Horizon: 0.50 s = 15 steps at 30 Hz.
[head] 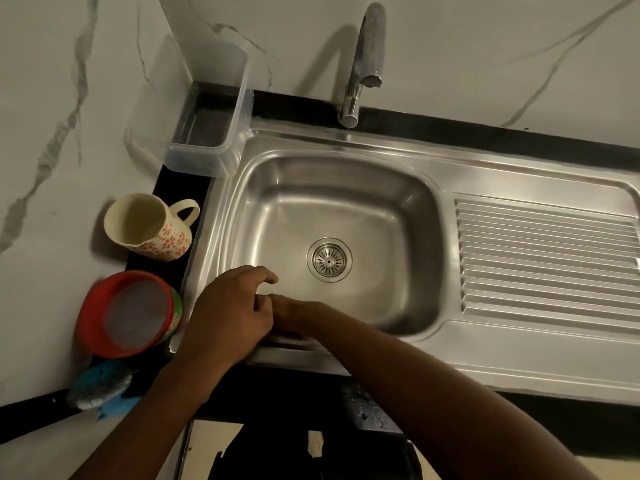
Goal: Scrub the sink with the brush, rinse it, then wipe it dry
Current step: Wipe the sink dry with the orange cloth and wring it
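The steel sink (263, 188) has a bare, shiny basin with a round drain strainer (329, 259) in its floor. Both my hands meet over the basin's near left corner. My left hand (235, 306) shows its back to the camera, its fingers loosely curled with nothing visible in them, and it lies over the fingers of my right hand (292, 315). Only the wrist and knuckles of the right hand show, so I cannot tell whether it holds anything. The tap (369, 46) stands behind the basin with no water running. A blue and grey scrubber (100, 386) lies on the counter at the left.
A ribbed drainboard (543, 258) adjoins the basin on the right. On the left counter stand a clear plastic tub (207, 133), a cream floral jug (152, 230) and a red-lidded container (131, 310). Marble walls close the corner.
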### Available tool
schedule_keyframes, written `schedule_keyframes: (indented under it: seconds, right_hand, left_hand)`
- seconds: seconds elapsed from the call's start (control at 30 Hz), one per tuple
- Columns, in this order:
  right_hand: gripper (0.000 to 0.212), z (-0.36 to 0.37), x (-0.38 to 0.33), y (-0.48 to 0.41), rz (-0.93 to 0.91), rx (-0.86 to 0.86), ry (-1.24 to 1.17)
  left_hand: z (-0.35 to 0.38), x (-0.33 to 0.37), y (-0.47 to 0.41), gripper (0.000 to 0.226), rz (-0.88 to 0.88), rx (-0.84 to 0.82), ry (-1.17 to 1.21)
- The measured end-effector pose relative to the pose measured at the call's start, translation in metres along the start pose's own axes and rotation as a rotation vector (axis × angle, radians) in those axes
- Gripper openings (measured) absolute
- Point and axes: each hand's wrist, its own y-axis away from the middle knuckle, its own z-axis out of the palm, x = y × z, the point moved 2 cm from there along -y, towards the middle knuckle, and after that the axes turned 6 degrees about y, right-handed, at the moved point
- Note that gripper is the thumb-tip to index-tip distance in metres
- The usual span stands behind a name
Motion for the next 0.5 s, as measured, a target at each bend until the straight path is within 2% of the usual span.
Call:
schedule_keyframes:
  seconds: [0.1,0.2,0.23,0.3,0.37,0.4,0.5]
  right_hand:
    - [0.035,-0.002,0.013,0.016,-0.092,-0.059,0.195]
    - [0.033,-0.007,0.043,0.033,-0.011,-0.15,0.285]
    - [0.04,-0.009,0.054,0.04,0.01,-0.162,0.304]
    - [0.077,-0.015,0.074,0.054,-0.007,-0.166,0.396]
    - [0.091,-0.019,0.088,0.065,-0.007,-0.171,0.438]
    - [0.089,-0.022,0.094,0.071,-0.002,-0.187,0.46]
    - [0.051,-0.032,0.115,0.086,0.019,-0.234,0.589]
  left_hand:
    - [0.004,0.007,0.008,0.032,-0.026,0.0,0.009]
    - [0.013,0.018,0.01,0.034,-0.047,-0.002,0.034]
    - [0.017,0.022,0.01,0.035,-0.055,0.004,0.04]
    - [0.025,0.032,0.009,0.035,-0.074,0.023,0.05]
    - [0.033,0.044,0.007,0.036,-0.084,0.048,0.065]
    - [0.036,0.05,0.007,0.036,-0.088,0.059,0.076]
    - [0.043,0.064,0.006,0.037,-0.095,0.086,0.094]
